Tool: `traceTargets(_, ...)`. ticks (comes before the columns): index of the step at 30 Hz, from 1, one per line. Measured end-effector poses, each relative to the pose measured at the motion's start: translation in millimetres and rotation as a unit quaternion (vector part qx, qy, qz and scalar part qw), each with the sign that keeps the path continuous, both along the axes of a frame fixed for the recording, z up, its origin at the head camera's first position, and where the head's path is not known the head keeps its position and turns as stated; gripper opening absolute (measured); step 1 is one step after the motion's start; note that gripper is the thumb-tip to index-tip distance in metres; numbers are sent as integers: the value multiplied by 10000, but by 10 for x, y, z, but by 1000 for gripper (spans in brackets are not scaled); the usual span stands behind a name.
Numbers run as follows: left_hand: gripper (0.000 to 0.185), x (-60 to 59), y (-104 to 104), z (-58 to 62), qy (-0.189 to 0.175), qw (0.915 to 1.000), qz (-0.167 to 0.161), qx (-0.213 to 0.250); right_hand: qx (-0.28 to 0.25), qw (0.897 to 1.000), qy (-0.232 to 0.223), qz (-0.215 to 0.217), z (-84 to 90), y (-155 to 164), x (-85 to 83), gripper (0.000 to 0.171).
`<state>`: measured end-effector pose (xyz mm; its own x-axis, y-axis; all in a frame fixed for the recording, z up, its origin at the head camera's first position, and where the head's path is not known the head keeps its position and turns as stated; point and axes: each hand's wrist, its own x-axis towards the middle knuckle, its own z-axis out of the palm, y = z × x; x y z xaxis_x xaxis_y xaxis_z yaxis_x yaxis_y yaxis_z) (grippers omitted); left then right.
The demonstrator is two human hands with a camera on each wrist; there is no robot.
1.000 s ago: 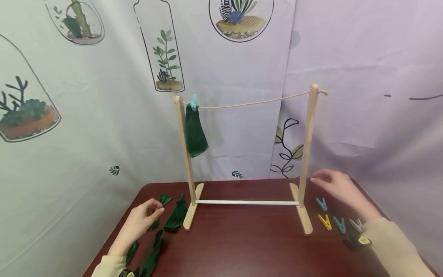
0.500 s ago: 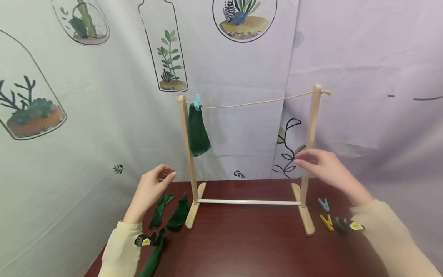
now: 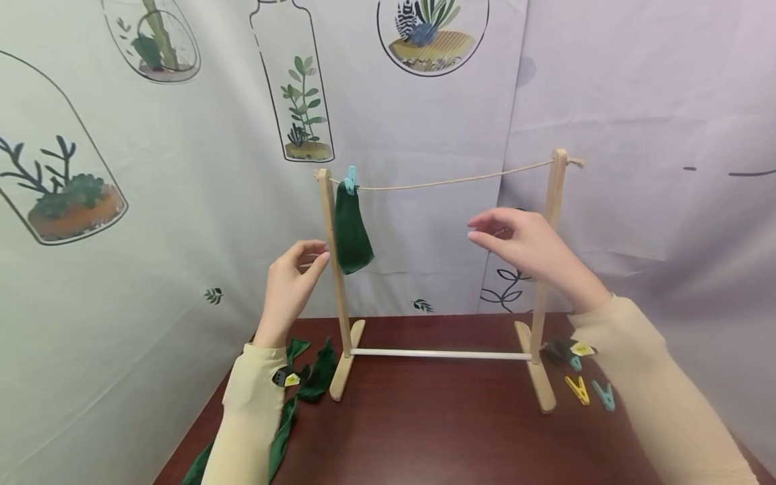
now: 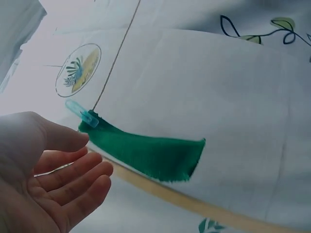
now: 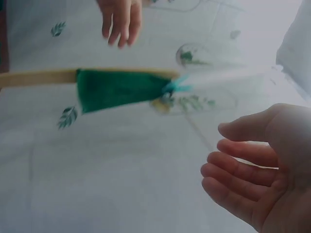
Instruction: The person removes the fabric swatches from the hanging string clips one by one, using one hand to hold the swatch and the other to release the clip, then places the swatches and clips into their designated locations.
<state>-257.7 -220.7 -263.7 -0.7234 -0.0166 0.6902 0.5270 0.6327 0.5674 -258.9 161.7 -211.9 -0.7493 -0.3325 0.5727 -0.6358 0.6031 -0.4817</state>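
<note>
A dark green cloth hangs near the left post of a small wooden drying rack. One light blue clothespin holds the cloth on the string. My left hand is raised just left of that post, its fingers loosely bent and holding nothing. In the left wrist view, the left hand appears beside the pinned cloth, apart from it. Raised left of the right post, my right hand is empty with relaxed fingers. The right wrist view also shows the right hand empty.
More green cloths lie on the dark red table at the left, partly behind my left arm. A yellow clothespin and a blue clothespin lie right of the rack. A white bar joins its feet.
Both hands have risen from the table. The left went up and right towards the hanging cloth; the right went up and left past the right post. The cloth still hangs pinned.
</note>
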Motion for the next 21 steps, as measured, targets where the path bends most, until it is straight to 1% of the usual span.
traceTargets(3,27,-70,70,66,181,9995,-50,235,-70,9998,95,165,145,-126,-28,27)
traceTargets(5,28,-109,108,103,266,9988,-139,393,-143,9994,156,259,227,-198,-36,28)
traceTargets(10,30,-212,203,180,394,9966,-308,650,-300,9987,216,348,367,-309,-32,27)
traceTargets(16,36,-330,321,299,416,9955,-259,814,-368,9981,249,430,460,-360,-11,27)
traceTargets(21,40,-374,422,355,346,9953,-115,897,-396,9978,266,455,493,-360,-3,27)
